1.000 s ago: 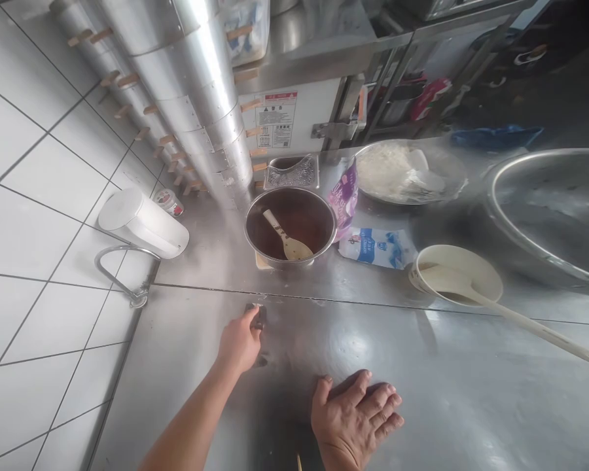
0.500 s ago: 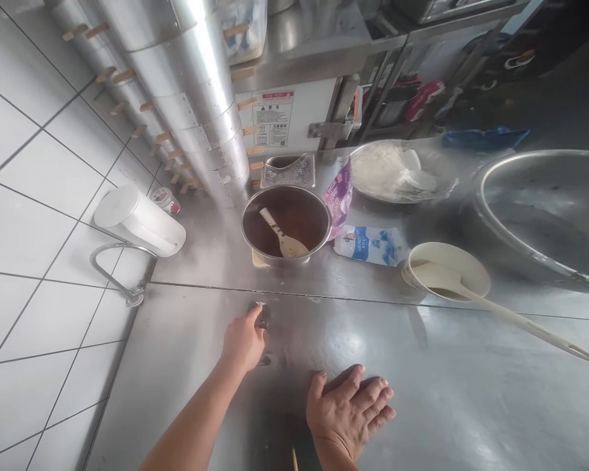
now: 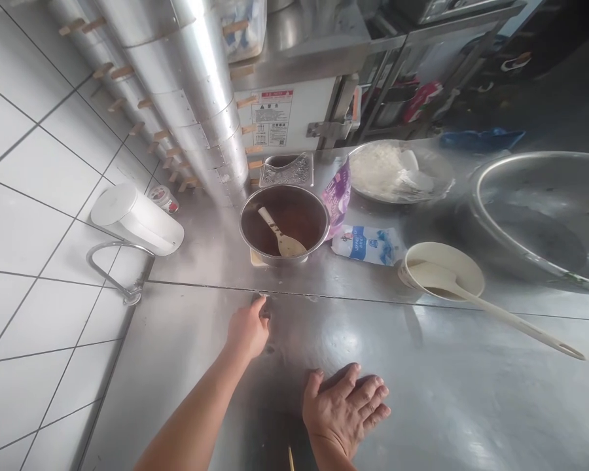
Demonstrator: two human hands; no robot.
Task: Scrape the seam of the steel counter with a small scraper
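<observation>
Hands on a steel desk, near a bowl of dark sauce.

The left hand [image 3: 248, 330] pinched a small dark object [image 3: 263, 309] at the desk [image 3: 471, 405] seam; the right hand [image 3: 346, 412] lay flat, fingers spread, holding nothing. Just beyond stood the bowl [image 3: 285, 224] with a spoon [image 3: 279, 233]; a ladle [image 3: 491, 306] rested to the right.
</observation>
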